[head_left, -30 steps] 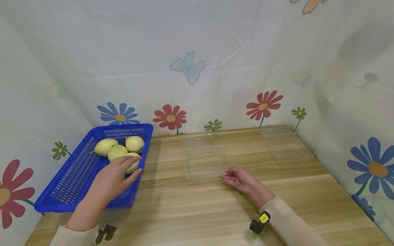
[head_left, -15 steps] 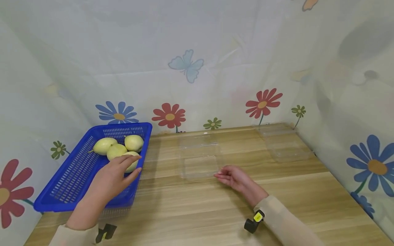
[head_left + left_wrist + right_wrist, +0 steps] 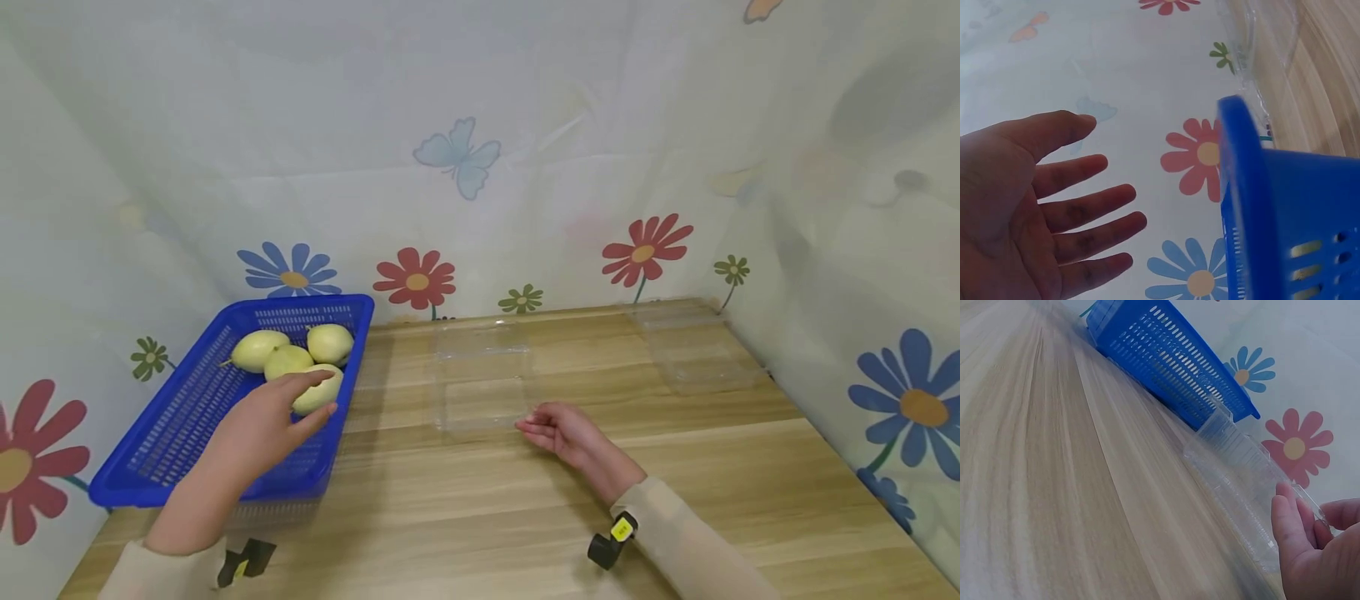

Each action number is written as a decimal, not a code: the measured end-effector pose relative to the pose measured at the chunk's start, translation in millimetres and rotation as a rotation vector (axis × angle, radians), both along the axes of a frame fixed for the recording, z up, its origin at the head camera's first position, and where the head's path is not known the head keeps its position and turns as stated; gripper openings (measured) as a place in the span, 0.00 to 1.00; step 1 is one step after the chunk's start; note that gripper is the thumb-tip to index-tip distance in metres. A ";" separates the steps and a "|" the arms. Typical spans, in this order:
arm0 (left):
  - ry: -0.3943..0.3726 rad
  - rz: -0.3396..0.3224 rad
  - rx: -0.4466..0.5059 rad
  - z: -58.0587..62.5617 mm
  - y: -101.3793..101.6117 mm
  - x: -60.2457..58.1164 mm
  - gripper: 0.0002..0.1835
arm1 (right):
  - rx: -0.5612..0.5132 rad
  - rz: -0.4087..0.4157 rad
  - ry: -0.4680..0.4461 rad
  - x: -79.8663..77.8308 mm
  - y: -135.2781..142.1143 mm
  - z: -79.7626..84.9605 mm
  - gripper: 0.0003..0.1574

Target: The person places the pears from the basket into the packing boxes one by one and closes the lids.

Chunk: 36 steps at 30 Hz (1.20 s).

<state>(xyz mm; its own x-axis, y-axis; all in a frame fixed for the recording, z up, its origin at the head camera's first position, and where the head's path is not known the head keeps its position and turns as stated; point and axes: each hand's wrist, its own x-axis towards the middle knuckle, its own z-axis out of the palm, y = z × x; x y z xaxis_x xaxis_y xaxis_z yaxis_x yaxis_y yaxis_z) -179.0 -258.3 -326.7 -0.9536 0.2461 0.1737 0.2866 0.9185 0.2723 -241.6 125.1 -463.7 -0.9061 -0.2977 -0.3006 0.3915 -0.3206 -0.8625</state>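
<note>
The nearest pale fruit (image 3: 311, 398) lies just to the far side of the left hand (image 3: 258, 427), whose fingers are spread, holding nothing. The right hand (image 3: 566, 433) pinches the clear box (image 3: 483, 381) at its near right corner.

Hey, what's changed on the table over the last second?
The right hand and the clear container, which it holds by its near right corner, have moved slightly left, toward the blue basket. The left hand, over the basket, has shifted a little left. Nothing was visibly grasped or released. The basket, its four pale fruits and the other container stayed put.
</note>
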 end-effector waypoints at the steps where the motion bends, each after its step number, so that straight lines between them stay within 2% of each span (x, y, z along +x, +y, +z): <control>1: -0.019 0.006 0.008 1.9 -2.0 -1.0 0.28 | 0.000 -0.001 0.002 -0.2 0.1 0.3 0.09; 5: -0.082 0.023 0.035 9.0 -10.2 -5.4 0.29 | 0.001 -0.003 0.007 -0.5 0.5 0.9 0.09; 12: -0.109 0.032 0.033 18.4 -26.5 -15.7 0.30 | 0.001 -0.007 0.007 -0.6 0.2 0.0 0.10; 20: -0.198 0.058 0.064 31.0 -49.9 -35.0 0.34 | 0.009 -0.004 0.011 -1.7 1.9 0.8 0.10; 24: -0.246 0.056 0.129 34.7 -64.1 -44.3 0.34 | 0.010 -0.005 0.009 -0.3 1.6 1.6 0.11; 30: -0.370 0.100 0.240 32.4 -86.8 -54.6 0.38 | 0.009 -0.001 -0.004 3.3 -0.6 0.8 0.11; 36: -0.470 0.111 0.373 30.5 -103.5 -75.2 0.41 | 0.007 -0.011 -0.005 1.9 -0.8 -0.4 0.12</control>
<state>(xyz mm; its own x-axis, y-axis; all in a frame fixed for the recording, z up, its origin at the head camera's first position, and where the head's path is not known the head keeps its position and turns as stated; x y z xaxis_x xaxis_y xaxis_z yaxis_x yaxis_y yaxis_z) -254.2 -361.8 -296.2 -0.9656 0.1446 -0.2163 -0.0338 0.7546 0.6553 -239.7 124.4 -464.0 -0.9078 -0.2860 -0.3069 0.3922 -0.3190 -0.8628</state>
